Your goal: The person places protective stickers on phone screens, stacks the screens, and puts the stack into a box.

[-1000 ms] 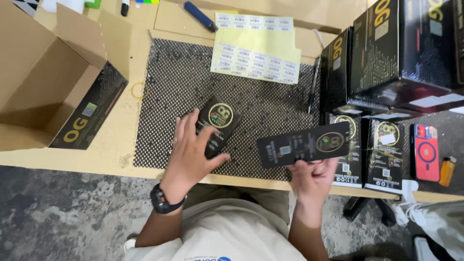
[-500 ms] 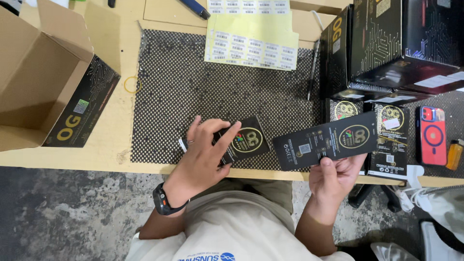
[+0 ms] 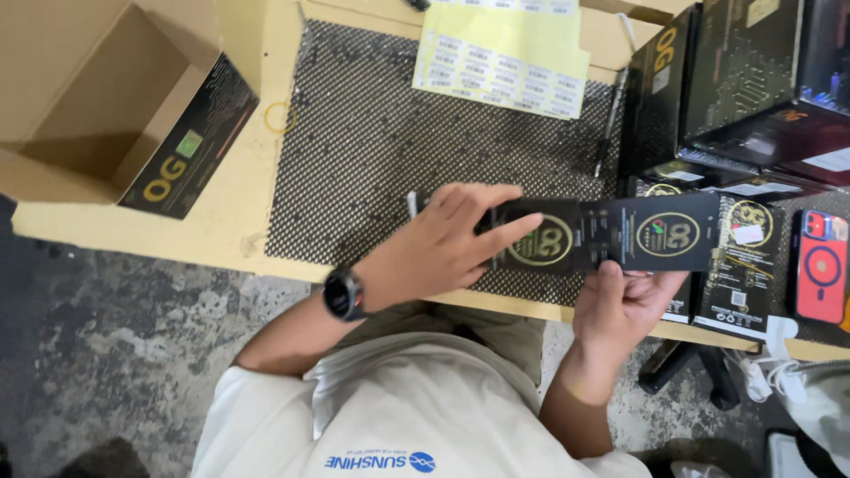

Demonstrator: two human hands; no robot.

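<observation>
In the middle of the frame, the left hand (image 3: 443,243) presses a flat black box with a gold ring (image 3: 540,243); the right hand (image 3: 624,305) grips a black card sleeve (image 3: 660,232) beside it.

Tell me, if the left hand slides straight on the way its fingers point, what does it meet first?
Probably the second flat black packet with a gold round emblem, held by the right hand. The left hand already rests on a similar packet, fingers pointing right; depth is unclear.

The person wears a cream short-sleeved shirt (image 3: 416,407) with small blue lettering, and a black round-faced watch (image 3: 343,294) on the left wrist. Both forearms are bare.
</observation>
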